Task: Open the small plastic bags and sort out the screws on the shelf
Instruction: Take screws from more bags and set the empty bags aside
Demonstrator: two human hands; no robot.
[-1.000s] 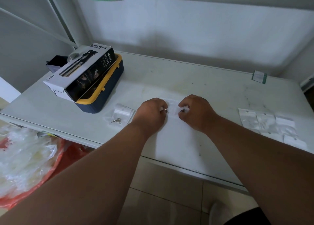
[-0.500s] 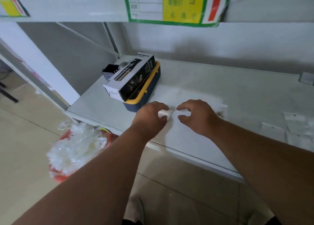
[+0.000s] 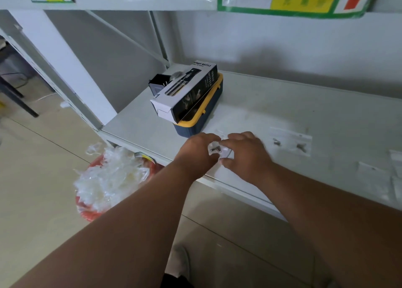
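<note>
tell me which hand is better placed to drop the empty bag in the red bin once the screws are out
Probably the left hand. It grips the small bag together with the right hand, but the red bin of plastic scraps sits below the shelf edge on the left, nearer that hand.

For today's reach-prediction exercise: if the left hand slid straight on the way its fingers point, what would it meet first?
Probably the small plastic bag between both hands, then the right hand. The left hand points right; depth is uncertain.
</note>
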